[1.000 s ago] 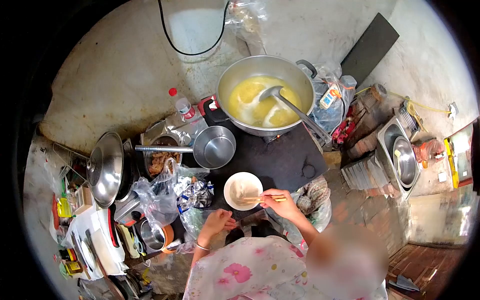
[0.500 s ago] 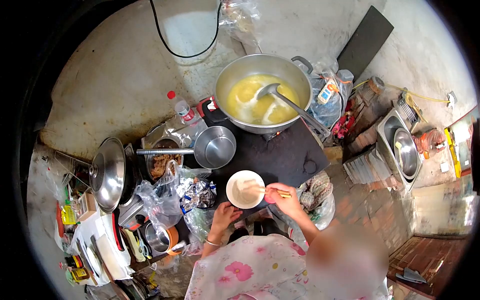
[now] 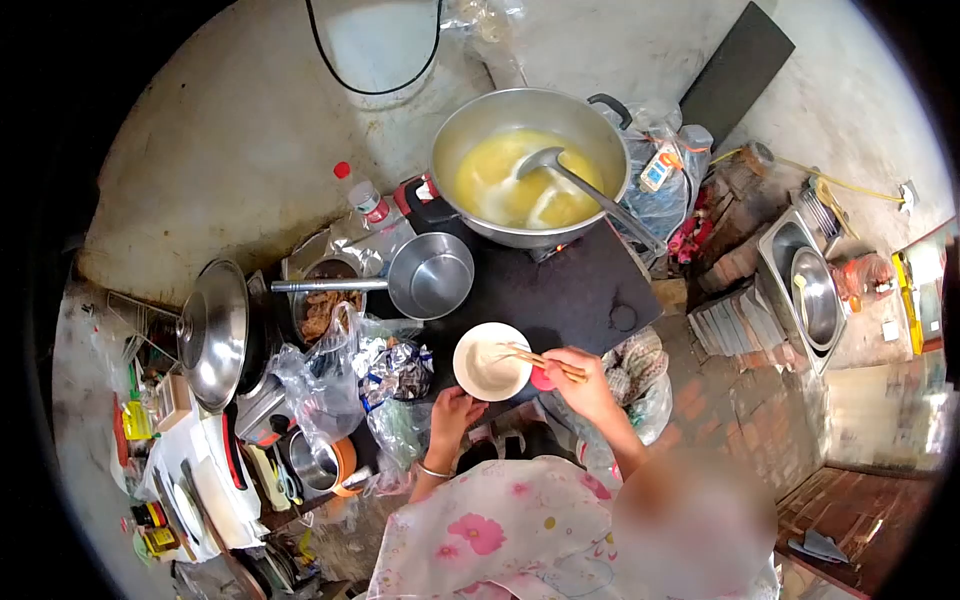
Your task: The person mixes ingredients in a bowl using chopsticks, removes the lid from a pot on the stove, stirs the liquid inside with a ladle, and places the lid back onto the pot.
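Observation:
A white bowl (image 3: 478, 378) with a pale, whitish mixture in it is at the front edge of the dark table. My left hand (image 3: 455, 412) grips the bowl's lower left side, fingers curled against it. A pair of wooden chopsticks (image 3: 540, 361) is held closed in my right hand (image 3: 584, 388), their tips inside the bowl. Just under the right fingers, a small red object (image 3: 541, 379) shows beside the bowl; its kind is unclear. Behind the bowl stands a long-handled steel saucepan (image 3: 430, 277), with nothing visible inside.
A large pot (image 3: 614, 160) of yellowish liquid holds a ladle (image 3: 600, 196) at the back. Plastic bags (image 3: 325, 385) and a foil bundle (image 3: 400, 368) crowd the left, near a lidded wok (image 3: 215, 335). A steel sink (image 3: 778, 240) stands far right.
The view has shifted slightly, moving the pot and table up. The chopsticks, blurred before, are now sharp and point to the bowl's upper right. Both hands keep their hold.

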Demonstrator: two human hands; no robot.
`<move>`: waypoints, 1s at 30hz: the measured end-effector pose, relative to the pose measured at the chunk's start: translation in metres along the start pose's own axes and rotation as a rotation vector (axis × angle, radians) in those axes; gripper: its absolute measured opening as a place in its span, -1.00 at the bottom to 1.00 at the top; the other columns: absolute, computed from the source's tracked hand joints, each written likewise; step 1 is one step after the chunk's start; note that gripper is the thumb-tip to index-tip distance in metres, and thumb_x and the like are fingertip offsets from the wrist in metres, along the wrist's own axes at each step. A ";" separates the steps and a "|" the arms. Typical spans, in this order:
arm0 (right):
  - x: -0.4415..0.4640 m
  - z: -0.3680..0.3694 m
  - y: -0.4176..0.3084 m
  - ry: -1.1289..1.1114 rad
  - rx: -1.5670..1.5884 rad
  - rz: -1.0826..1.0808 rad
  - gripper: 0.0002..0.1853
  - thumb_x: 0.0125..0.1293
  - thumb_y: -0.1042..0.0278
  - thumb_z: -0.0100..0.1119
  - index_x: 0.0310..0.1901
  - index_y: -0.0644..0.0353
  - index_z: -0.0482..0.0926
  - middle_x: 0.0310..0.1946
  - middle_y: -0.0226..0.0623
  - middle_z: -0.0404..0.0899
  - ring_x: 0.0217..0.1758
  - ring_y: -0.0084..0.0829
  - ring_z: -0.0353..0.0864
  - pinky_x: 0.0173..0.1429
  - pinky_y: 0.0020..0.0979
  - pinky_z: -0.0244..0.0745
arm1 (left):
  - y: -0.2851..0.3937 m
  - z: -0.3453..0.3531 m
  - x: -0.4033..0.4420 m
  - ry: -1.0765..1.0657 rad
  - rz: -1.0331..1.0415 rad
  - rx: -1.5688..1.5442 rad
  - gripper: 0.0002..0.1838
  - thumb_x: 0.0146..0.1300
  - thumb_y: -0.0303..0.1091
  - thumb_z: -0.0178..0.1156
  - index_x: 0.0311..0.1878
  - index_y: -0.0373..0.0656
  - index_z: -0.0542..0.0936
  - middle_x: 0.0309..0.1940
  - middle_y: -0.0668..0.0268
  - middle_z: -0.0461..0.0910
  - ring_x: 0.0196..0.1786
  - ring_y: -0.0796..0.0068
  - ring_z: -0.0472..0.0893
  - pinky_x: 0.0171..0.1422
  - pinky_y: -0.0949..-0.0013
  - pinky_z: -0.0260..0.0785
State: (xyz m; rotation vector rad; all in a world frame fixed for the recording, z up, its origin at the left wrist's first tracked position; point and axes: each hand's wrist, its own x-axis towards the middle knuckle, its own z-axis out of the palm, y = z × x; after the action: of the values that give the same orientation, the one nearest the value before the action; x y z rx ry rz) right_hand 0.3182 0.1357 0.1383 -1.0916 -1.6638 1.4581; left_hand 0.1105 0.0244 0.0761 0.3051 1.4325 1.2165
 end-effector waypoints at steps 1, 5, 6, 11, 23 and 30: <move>-0.002 -0.004 -0.001 0.029 -0.131 -0.020 -0.90 0.18 0.56 0.10 -0.27 0.37 0.55 -0.42 -0.27 0.58 -0.37 -0.57 0.56 -0.25 -0.59 0.46 | 0.001 0.002 -0.001 0.011 0.010 -0.003 -0.74 0.28 -0.49 -0.05 -0.01 -0.41 0.28 -0.20 0.08 0.52 -0.20 0.27 0.61 -0.16 0.42 0.52; -0.003 0.021 -0.011 -0.126 0.034 -0.133 -0.88 0.10 0.61 0.13 -0.28 0.34 0.56 -0.42 -0.24 0.58 -0.39 -0.51 0.55 -0.31 -0.54 0.43 | -0.002 0.006 0.003 0.083 -0.004 0.017 -0.75 0.24 -0.54 -0.05 -0.03 -0.42 0.31 -0.19 0.08 0.50 -0.19 0.28 0.60 -0.09 0.40 0.52; 0.006 0.029 -0.006 -0.069 -0.031 -0.311 -0.87 0.08 0.62 0.13 -0.28 0.34 0.56 -0.42 -0.22 0.58 -0.39 -0.49 0.55 -0.34 -0.54 0.42 | -0.002 0.008 0.003 0.096 -0.006 -0.017 -0.76 0.23 -0.55 -0.03 -0.04 -0.41 0.32 -0.20 0.11 0.50 -0.20 0.29 0.60 -0.11 0.42 0.52; 0.006 0.004 -0.014 -0.015 -0.233 -0.243 -0.86 0.06 0.60 0.15 -0.29 0.33 0.56 -0.47 -0.17 0.55 -0.44 -0.35 0.55 -0.35 -0.46 0.42 | -0.010 0.004 0.008 0.081 0.032 -0.002 -0.77 0.24 -0.54 -0.01 -0.05 -0.39 0.32 -0.21 0.13 0.50 -0.19 0.31 0.59 -0.11 0.40 0.53; -0.024 0.031 -0.006 -0.222 -0.293 -0.268 -0.78 0.14 0.47 0.05 -0.16 0.28 0.42 -0.25 -0.10 0.42 -0.26 -0.10 0.48 -0.23 -0.27 0.43 | 0.018 0.006 -0.018 0.051 -0.189 0.193 -0.67 0.31 -0.17 -0.02 -0.19 -0.32 0.43 -0.45 0.19 0.53 -0.34 0.34 0.62 -0.37 0.42 0.51; -0.026 0.015 -0.055 -0.420 -0.600 -0.438 -0.59 0.03 0.50 0.10 0.00 0.25 0.41 -0.08 -0.13 0.41 -0.04 -0.13 0.45 0.03 -0.24 0.40 | -0.003 0.017 0.000 -0.395 -0.461 -0.395 -0.68 0.35 -0.19 -0.10 -0.11 -0.28 0.44 -0.33 0.18 0.53 -0.30 0.30 0.56 -0.19 0.28 0.47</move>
State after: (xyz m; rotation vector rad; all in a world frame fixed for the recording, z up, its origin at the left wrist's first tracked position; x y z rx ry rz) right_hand 0.3076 0.1043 0.1914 -0.6473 -2.5529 0.9585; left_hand 0.1264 0.0320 0.0777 -0.0587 0.8352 0.9622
